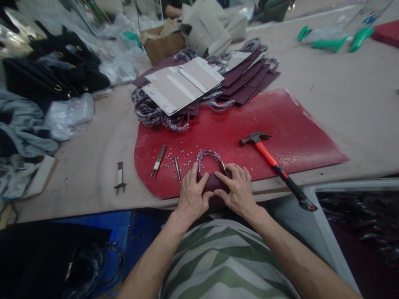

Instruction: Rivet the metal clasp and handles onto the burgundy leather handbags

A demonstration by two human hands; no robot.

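A person in a green-and-white striped shirt (224, 259) grips a maroon piece (214, 182) at the near edge of a desk (339, 99), 2 bare hands closed on it from either side. The left hand (192, 193) pinches it between fingers and thumb, beside 1 foot of a plastic-wrapped handle (209, 153); the right hand (238, 187) does the same at the other foot, the 2 thumbs pointing toward each other. The handle arches away from the wearer over a red mat (258, 122).

To the right lies a claw hammer (269, 157), its head on the mat and its red-and-black handle running past the mat's edge. To the left, a 2-pronged tool (158, 161) and a slim metal rod (177, 168) rest among scattered small pale bits (187, 158), while another pronged tool (120, 176) sits on the desk just off the mat. Beyond, pale panels (187, 85) lie on and among a pile of maroon pieces with wrapped handles (249, 79), near a cardboard box (163, 46). Black bags (59, 68) crowd the far left; a grey bin (332, 238) stands at lower right.
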